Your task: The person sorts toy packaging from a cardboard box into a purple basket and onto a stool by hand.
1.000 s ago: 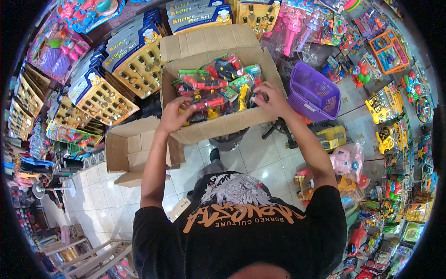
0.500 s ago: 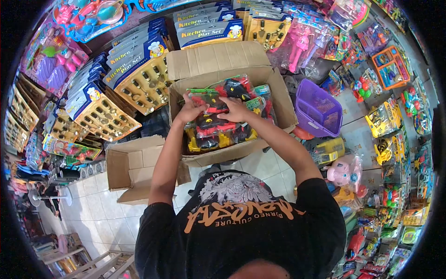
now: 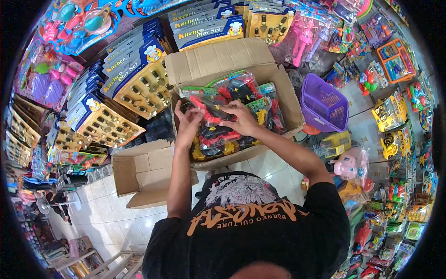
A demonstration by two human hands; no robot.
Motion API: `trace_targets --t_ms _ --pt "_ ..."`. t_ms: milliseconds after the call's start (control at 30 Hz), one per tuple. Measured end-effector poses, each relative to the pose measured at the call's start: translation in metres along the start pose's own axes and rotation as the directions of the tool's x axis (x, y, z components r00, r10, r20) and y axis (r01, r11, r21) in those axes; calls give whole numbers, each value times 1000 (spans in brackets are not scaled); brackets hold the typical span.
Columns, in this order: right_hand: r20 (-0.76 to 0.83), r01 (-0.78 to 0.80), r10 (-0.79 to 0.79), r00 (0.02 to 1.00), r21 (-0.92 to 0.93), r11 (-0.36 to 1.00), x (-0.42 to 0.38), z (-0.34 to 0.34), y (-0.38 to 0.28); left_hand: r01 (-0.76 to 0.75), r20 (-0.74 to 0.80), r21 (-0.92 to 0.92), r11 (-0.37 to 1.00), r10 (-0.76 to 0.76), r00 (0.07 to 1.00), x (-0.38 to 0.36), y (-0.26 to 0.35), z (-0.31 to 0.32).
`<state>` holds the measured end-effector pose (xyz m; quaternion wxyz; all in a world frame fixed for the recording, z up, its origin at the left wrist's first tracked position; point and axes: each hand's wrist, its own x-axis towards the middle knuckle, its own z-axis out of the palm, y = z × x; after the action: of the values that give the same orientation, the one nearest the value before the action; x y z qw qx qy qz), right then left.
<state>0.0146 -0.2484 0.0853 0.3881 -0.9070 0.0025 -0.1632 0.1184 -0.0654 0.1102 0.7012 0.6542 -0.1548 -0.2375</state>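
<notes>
An open cardboard box (image 3: 223,53) in front of me holds several clear plastic packets of red, black and yellow toys with green header cards. My left hand (image 3: 187,126) pinches the left side of a red-and-black toy packet (image 3: 210,108) on top of the pile. On the packet's right side, my right hand (image 3: 244,122) grips it between thumb and fingers. Beneath and around it lie other toy packets (image 3: 239,86), including ones with yellow parts. The exact shape of the toys is hard to make out through the plastic.
Kitchen play sets (image 3: 139,79) stand in rows behind and left of the box. A purple basket (image 3: 325,102) is at its right. A smaller open carton (image 3: 144,172) sits lower left, above the tiled floor. Packaged toys (image 3: 390,111) hang along the right side.
My fingers have closed on the top packet, which is now tilted. My left hand has shifted slightly down. The whole view has shifted a little.
</notes>
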Motion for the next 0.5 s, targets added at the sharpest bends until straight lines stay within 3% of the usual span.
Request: trace_targets --t_ms 33,100,200,333,500 --pt "-6 -1 1 1000 18 1000 -2 -3 -6 66 -87 -36 997 -69 994 -3 1 1" --pt "-34 0 0 999 8 1000 -7 -8 -20 97 -45 -108 989 -103 994 -8 0 2" --pt "-83 30 -31 996 -18 999 -15 -10 -34 -107 -3 -238 965 110 994 -14 5 12" --pt "-123 80 -84 989 -44 996 -26 -11 -43 -106 58 -352 930 134 989 -29 29 24" --pt "-132 130 -133 982 -27 991 -35 -33 -60 -137 23 -437 889 163 986 -35 37 22"
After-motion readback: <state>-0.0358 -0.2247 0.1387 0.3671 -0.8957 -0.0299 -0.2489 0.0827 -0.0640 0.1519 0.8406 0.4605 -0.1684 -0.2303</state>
